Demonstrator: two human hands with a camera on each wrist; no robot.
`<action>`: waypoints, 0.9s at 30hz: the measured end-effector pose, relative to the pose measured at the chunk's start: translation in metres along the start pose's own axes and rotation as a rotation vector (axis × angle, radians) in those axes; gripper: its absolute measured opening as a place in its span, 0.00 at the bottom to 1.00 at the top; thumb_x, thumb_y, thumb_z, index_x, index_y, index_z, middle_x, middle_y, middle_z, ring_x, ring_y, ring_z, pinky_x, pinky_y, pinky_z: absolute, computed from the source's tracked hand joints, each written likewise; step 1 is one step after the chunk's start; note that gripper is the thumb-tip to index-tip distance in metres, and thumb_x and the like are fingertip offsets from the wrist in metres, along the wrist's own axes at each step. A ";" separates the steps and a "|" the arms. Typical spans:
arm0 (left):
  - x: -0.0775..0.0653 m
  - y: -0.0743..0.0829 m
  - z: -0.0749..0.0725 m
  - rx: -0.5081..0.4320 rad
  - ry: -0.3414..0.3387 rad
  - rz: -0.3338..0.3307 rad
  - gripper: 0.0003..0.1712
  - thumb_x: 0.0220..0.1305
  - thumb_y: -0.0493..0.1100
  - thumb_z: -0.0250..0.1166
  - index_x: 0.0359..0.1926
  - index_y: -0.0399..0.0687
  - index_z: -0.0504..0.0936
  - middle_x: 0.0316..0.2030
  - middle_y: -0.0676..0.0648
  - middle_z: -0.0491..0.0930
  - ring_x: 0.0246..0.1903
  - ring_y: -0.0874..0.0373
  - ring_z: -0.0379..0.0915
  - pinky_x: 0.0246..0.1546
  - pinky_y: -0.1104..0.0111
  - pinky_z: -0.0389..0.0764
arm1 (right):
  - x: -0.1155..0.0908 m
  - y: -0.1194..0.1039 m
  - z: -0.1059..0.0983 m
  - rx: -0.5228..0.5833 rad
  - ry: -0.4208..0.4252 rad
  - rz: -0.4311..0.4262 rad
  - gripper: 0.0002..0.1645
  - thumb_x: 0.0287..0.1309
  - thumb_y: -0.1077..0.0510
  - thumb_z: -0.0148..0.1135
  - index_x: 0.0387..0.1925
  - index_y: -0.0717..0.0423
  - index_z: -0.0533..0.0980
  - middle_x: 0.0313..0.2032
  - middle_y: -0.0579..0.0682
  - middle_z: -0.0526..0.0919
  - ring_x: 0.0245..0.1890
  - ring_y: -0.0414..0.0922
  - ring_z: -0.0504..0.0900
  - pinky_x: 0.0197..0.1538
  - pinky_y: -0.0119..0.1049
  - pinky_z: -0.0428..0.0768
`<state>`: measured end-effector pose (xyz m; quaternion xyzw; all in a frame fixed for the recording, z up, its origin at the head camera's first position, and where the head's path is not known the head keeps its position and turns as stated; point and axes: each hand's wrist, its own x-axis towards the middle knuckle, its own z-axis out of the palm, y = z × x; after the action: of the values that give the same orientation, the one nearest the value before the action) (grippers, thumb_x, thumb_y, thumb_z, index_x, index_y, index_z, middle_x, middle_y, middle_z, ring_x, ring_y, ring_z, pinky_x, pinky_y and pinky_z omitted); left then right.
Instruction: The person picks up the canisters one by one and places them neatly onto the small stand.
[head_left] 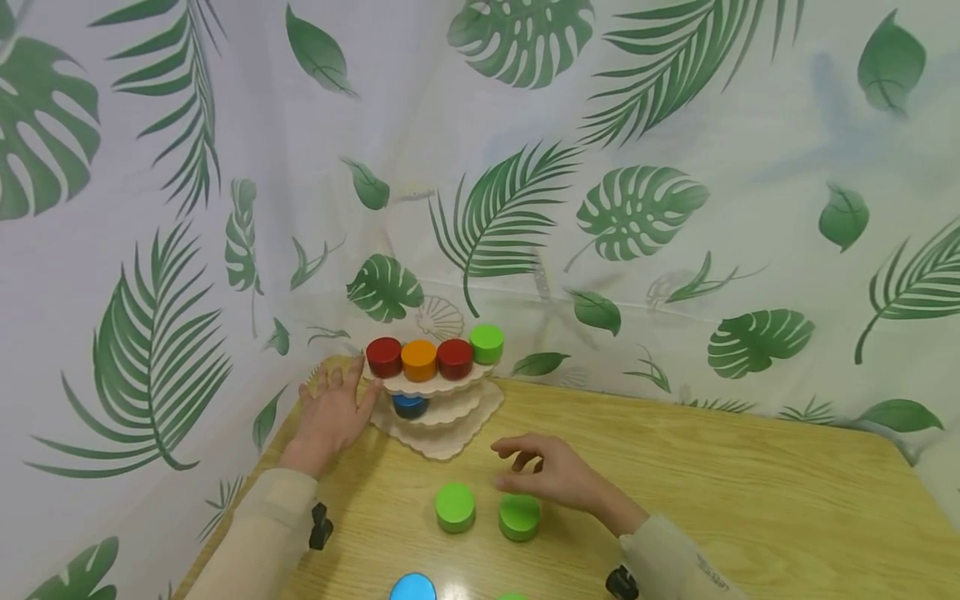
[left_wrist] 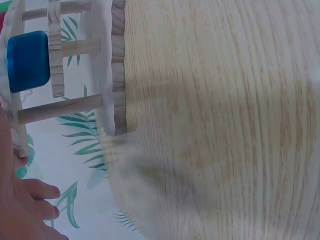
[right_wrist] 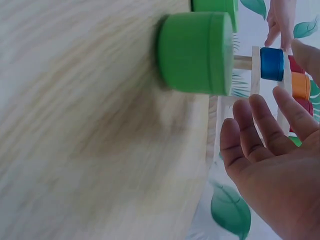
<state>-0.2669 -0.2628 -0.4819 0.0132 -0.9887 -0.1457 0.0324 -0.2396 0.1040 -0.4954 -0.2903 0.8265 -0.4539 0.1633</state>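
Observation:
A three-tiered wooden stand (head_left: 442,437) with scalloped edges is at the table's far left. On its top tier sit a red tin (head_left: 384,357), an orange tin (head_left: 419,361), a second red tin (head_left: 454,359) and a green tin (head_left: 487,344). Below them, a blue tin (left_wrist: 29,61) rests on the middle tier. My left hand (head_left: 333,417) is at the stand's left side, fingers spread, close against the top tier's edge. Loosely bent and holding nothing, my right hand (head_left: 555,471) hovers just above and behind a green tin (head_left: 520,518). Another green tin (head_left: 455,507) stands to its left.
A light blue tin (head_left: 413,587) and part of another green tin (head_left: 513,597) show at the bottom edge of the head view. White cloth (head_left: 525,108) printed with green leaves hangs behind and left of the wooden table (head_left: 750,492).

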 end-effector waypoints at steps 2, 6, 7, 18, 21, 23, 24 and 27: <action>0.000 0.000 0.000 -0.004 0.001 0.001 0.45 0.82 0.69 0.32 0.85 0.45 0.51 0.78 0.23 0.57 0.80 0.23 0.41 0.73 0.23 0.43 | -0.006 0.003 -0.001 0.015 0.001 0.008 0.32 0.66 0.47 0.73 0.66 0.57 0.79 0.59 0.61 0.85 0.51 0.51 0.85 0.47 0.34 0.80; 0.000 -0.001 -0.001 -0.016 0.002 -0.003 0.45 0.82 0.69 0.32 0.85 0.45 0.51 0.78 0.23 0.56 0.80 0.23 0.40 0.73 0.23 0.42 | -0.016 0.008 -0.004 0.026 -0.001 0.006 0.33 0.65 0.48 0.74 0.66 0.58 0.79 0.59 0.61 0.85 0.52 0.55 0.85 0.47 0.34 0.80; 0.000 -0.001 -0.001 -0.019 0.002 -0.004 0.45 0.82 0.69 0.32 0.85 0.45 0.51 0.78 0.23 0.55 0.80 0.23 0.40 0.73 0.23 0.41 | -0.018 0.010 -0.005 0.029 -0.003 0.005 0.34 0.64 0.48 0.75 0.66 0.58 0.79 0.59 0.61 0.85 0.52 0.56 0.84 0.47 0.35 0.81; -0.001 -0.001 -0.001 -0.026 -0.005 -0.003 0.45 0.82 0.69 0.31 0.85 0.45 0.50 0.78 0.23 0.57 0.80 0.23 0.40 0.73 0.23 0.41 | -0.038 0.026 -0.006 0.050 -0.065 0.046 0.38 0.62 0.47 0.76 0.69 0.57 0.76 0.63 0.58 0.83 0.56 0.55 0.82 0.53 0.37 0.81; -0.001 -0.001 -0.001 -0.032 -0.002 -0.004 0.45 0.82 0.69 0.32 0.85 0.46 0.50 0.78 0.23 0.57 0.80 0.23 0.40 0.74 0.23 0.41 | -0.040 0.028 -0.005 0.055 -0.082 0.069 0.39 0.61 0.47 0.77 0.70 0.55 0.76 0.64 0.57 0.83 0.58 0.54 0.82 0.55 0.37 0.82; -0.001 -0.001 -0.001 -0.033 -0.003 -0.005 0.45 0.82 0.69 0.32 0.85 0.46 0.50 0.78 0.23 0.57 0.80 0.23 0.40 0.74 0.23 0.41 | -0.041 0.030 -0.004 0.065 -0.101 0.083 0.40 0.60 0.47 0.77 0.70 0.55 0.75 0.65 0.57 0.82 0.59 0.53 0.82 0.56 0.37 0.82; -0.001 0.000 -0.001 -0.033 -0.004 -0.006 0.45 0.82 0.69 0.32 0.85 0.46 0.50 0.78 0.23 0.57 0.80 0.23 0.40 0.74 0.23 0.41 | -0.041 0.031 -0.004 0.069 -0.107 0.091 0.40 0.59 0.48 0.78 0.70 0.55 0.75 0.65 0.56 0.82 0.59 0.53 0.82 0.56 0.37 0.82; -0.001 0.000 -0.001 -0.031 -0.007 -0.006 0.45 0.82 0.69 0.32 0.85 0.46 0.50 0.78 0.23 0.57 0.80 0.23 0.40 0.74 0.23 0.41 | -0.041 0.033 -0.003 0.079 -0.122 0.105 0.41 0.59 0.48 0.78 0.71 0.54 0.75 0.66 0.55 0.81 0.59 0.52 0.82 0.55 0.36 0.82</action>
<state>-0.2654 -0.2631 -0.4811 0.0154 -0.9864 -0.1611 0.0288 -0.2201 0.1455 -0.5214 -0.2670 0.8104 -0.4587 0.2482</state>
